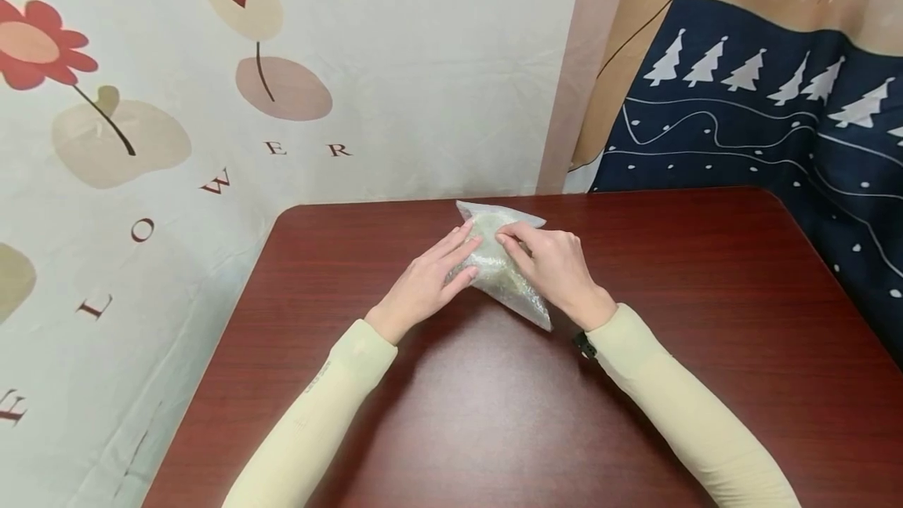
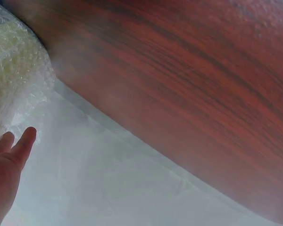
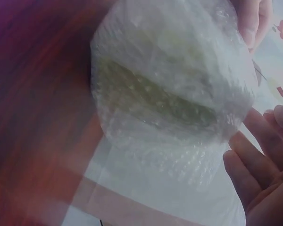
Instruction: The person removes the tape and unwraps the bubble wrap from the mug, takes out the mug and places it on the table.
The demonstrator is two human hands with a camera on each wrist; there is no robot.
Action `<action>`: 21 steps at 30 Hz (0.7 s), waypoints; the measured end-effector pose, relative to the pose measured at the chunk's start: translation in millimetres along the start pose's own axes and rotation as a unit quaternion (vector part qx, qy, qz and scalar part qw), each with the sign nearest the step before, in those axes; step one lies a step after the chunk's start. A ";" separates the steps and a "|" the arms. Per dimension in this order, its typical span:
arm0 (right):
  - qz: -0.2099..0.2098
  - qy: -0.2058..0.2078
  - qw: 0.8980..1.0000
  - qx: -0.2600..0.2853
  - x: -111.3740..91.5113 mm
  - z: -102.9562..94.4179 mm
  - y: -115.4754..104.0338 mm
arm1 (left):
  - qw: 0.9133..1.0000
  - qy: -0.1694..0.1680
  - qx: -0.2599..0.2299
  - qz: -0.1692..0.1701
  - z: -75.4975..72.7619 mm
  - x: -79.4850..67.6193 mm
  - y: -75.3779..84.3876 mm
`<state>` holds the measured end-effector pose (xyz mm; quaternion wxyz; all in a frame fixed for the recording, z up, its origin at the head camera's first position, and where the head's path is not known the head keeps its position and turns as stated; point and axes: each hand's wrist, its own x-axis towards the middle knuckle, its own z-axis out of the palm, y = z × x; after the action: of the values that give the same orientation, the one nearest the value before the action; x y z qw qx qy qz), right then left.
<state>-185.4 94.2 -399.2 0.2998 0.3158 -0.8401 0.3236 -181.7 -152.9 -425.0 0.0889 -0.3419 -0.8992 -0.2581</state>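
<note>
A bubble-wrapped package (image 1: 497, 261) lies on the table near its back edge, with loose flat ends of wrap sticking out at the far and near sides. Something yellow-green shows dimly through the layers of bubble wrap (image 3: 155, 94); its kind cannot be made out. My left hand (image 1: 430, 281) rests on the package's left side with fingers spread and mostly straight. From the right, my right hand (image 1: 557, 265) pinches at the top of the wrap with thumb and forefinger. Its other fingers (image 3: 254, 165) are bent loosely beside the wrap in the right wrist view.
The dark red wooden table (image 1: 480, 429) reaches back to a pale cloth (image 1: 423, 69) printed with flowers and letters. A navy cloth (image 1: 741, 124) with white trees hangs at the right. A black band (image 1: 584, 345) shows at the right wrist.
</note>
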 end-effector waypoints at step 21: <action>0.124 -0.039 0.992 0.005 9.0 -12.5 19.3 | 1.000 -0.002 -0.011 -0.012 2.8 0.1 -1.0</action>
<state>-201.2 111.7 -392.0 0.2225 0.2234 -0.8822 0.3498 -182.4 -152.0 -427.8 0.0801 -0.3330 -0.9003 -0.2685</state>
